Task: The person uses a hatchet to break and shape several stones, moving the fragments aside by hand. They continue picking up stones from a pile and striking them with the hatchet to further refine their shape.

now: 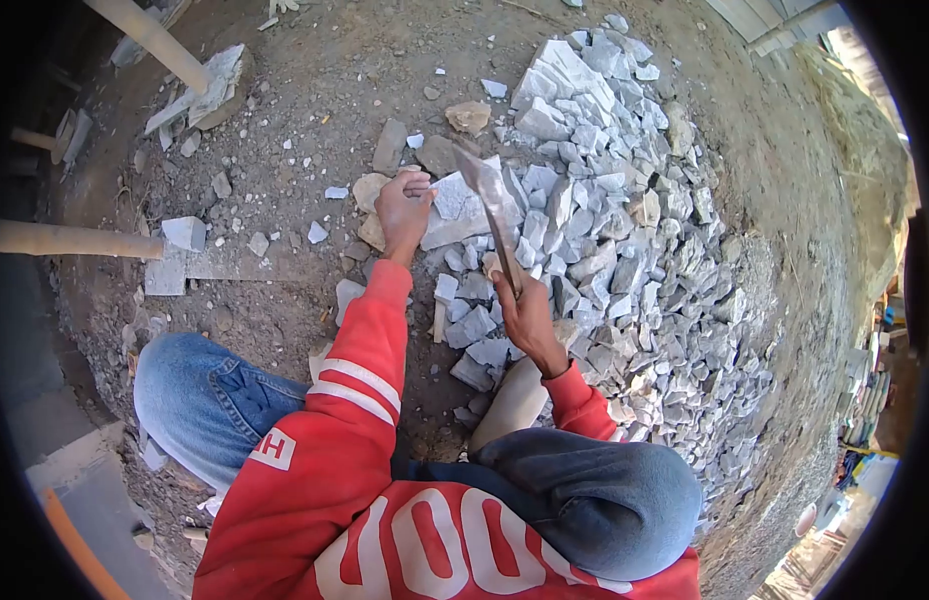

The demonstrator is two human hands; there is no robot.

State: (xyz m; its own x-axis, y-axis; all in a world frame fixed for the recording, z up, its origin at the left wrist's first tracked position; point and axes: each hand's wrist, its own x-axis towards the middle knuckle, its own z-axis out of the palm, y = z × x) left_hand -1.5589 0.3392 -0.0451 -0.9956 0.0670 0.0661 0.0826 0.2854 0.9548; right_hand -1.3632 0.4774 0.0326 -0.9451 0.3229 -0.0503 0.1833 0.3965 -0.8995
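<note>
My right hand [530, 318] is wrapped round the handle of a hammer [497, 205], whose metal head is raised over a pale flat stone [459, 212]. Just left of that stone is my left hand [405, 205], its fingers curled together near the stone's upper left edge; whether they hold a small piece is hidden. Brownish stones [371, 192] lie beside my left wrist. Right of the hammer spreads a large heap of broken grey stone [605, 250], its pieces reaching down towards my right knee.
Bamboo poles [75, 240] stand at the left, one by a squared pale block [184, 233]. Another slab [223, 88] leans by a pole at the upper left. A larger rock [560, 80] tops the heap. Small chips lie scattered over the dirt [305, 110].
</note>
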